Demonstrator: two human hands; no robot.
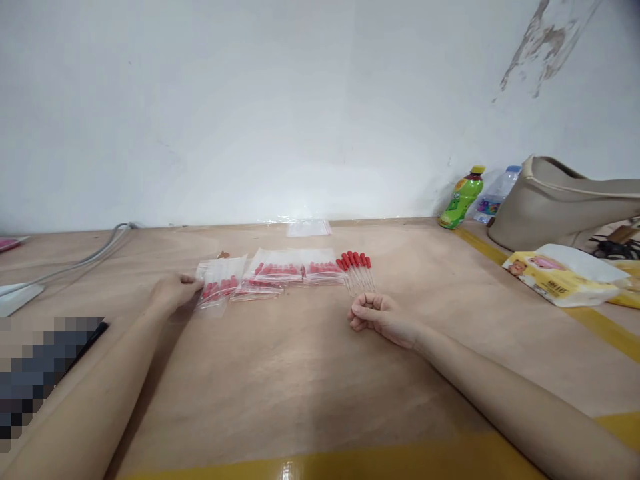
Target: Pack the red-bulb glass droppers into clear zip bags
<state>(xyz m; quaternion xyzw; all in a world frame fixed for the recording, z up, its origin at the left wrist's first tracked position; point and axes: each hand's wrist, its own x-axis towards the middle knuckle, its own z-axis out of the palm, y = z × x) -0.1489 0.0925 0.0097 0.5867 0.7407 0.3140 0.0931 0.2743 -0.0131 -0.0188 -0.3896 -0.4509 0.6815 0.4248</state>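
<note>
My left hand [175,291] is at the left edge of a clear plastic bag [219,287] with red-topped pieces inside, its fingertips closed on the bag's edge. More clear bags [277,267] of red-topped pieces lie in an overlapping row to the right. Past them, several droppers [356,263] with red bulbs and thin clear stems are fanned side by side. Just below their lower ends is my right hand [375,317], fingers curled and thumb against the forefinger. Whatever sits in that pinch is too small or hidden to make out.
Against the wall lies a flat clear bag [309,229]. At right stand a green bottle [461,200], a clear bottle [493,200], a beige container [535,207] and a tissue pack [560,277]. A grey cable [107,243] runs at left. Yellow tape [320,460] marks the table's front.
</note>
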